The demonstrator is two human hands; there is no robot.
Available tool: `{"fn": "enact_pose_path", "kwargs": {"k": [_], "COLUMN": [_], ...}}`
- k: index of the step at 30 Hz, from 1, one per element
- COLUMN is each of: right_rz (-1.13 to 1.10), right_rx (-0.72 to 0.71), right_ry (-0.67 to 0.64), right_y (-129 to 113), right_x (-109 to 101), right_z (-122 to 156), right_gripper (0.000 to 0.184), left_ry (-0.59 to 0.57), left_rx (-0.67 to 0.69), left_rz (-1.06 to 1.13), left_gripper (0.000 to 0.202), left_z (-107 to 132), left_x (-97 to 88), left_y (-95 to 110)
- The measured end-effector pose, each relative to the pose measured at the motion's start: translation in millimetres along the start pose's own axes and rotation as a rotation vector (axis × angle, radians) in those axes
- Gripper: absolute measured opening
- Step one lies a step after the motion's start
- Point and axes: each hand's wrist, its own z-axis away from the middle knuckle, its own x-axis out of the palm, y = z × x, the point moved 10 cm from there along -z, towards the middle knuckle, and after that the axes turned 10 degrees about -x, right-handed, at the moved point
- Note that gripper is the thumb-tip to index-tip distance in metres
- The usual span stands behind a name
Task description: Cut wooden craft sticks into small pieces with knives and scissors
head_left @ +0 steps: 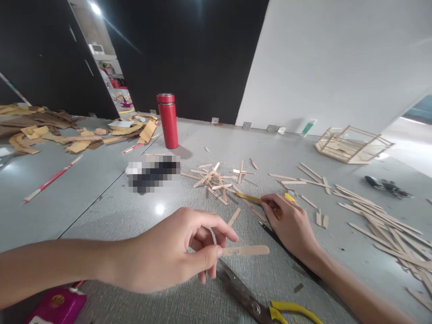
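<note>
Between the thumb and fingers of my left hand (189,247) is a wooden craft stick (251,250), held flat with its rounded end to the right and small dark marks on it. My right hand (290,220) is closed on a tape measure (249,197), whose narrow yellow blade points left; its body is mostly hidden by the fingers. A dark, slim pointed tool (270,231) lies beneath my right wrist. Scissors (251,301) with yellow handles rest below my left hand. A loose pile of craft sticks (216,180) spreads just beyond both hands.
More sticks (388,229) lie at the right, near a small stick frame (354,146). A red flask (168,121) stands by the black panel. Cardboard scraps (84,139) cover the far left. A purple object (57,306) sits at the lower left.
</note>
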Motion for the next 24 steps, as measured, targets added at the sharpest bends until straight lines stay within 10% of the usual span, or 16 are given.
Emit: {"fn": "enact_pose_path", "kwargs": {"k": [8,19,24], "right_rz": [-0.006,-0.115,-0.264], "right_rx": [0.012,0.154,0.220], "right_ry": [-0.002,0.167,0.241], "right_y": [-1.0,-0.1,-1.9], "right_x": [0.2,-22.3,-34.8], "right_z": [-2.4,4.9,2.1], "right_gripper": [0.013,0.014,0.012], "left_ry": [0.013,0.371,0.279], "left_rx": [0.044,0.399,0.436], "left_rz": [-0.009,-0.494,-0.639], "left_gripper": [0.027,0.026,0.033], "left_z": [0.6,-20.1,-31.7], "left_x": [3.1,-13.2,-1.4], "left_y": [-8.4,3.4,-20.0]}}
